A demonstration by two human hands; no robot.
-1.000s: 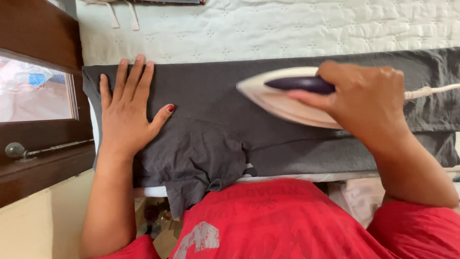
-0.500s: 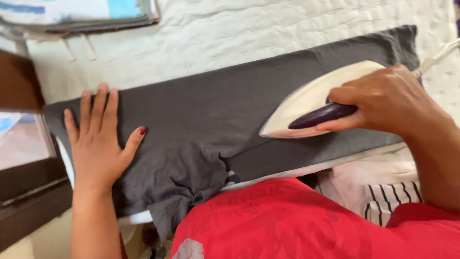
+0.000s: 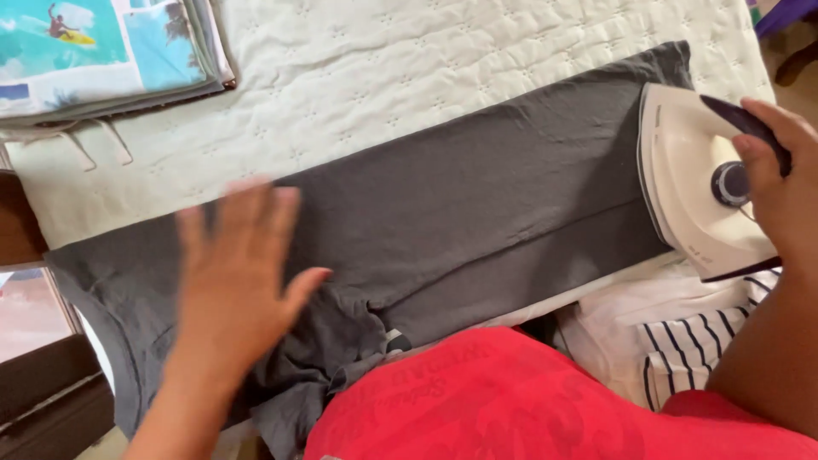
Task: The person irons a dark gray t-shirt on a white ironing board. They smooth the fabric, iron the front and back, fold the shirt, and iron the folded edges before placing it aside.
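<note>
A dark grey garment [image 3: 477, 204] lies stretched across a white quilted ironing surface [image 3: 409, 77]. My right hand [image 3: 780, 183] grips the dark handle of a white clothes iron [image 3: 694, 183], which stands tilted up at the garment's right end. My left hand [image 3: 234, 277] hovers blurred over the garment's left part, fingers spread, holding nothing. The garment's lower left part is bunched and hangs over the near edge.
A folded stack of cloth with a blue beach print [image 3: 102, 51] sits at the top left. White and striped fabric [image 3: 673, 341] lies below the iron. Dark wooden furniture [image 3: 38, 383] stands at the left. My red shirt [image 3: 511, 400] fills the bottom.
The iron has slid right to the garment's end and tipped up on its heel. My left hand has lifted off the cloth and moved right.
</note>
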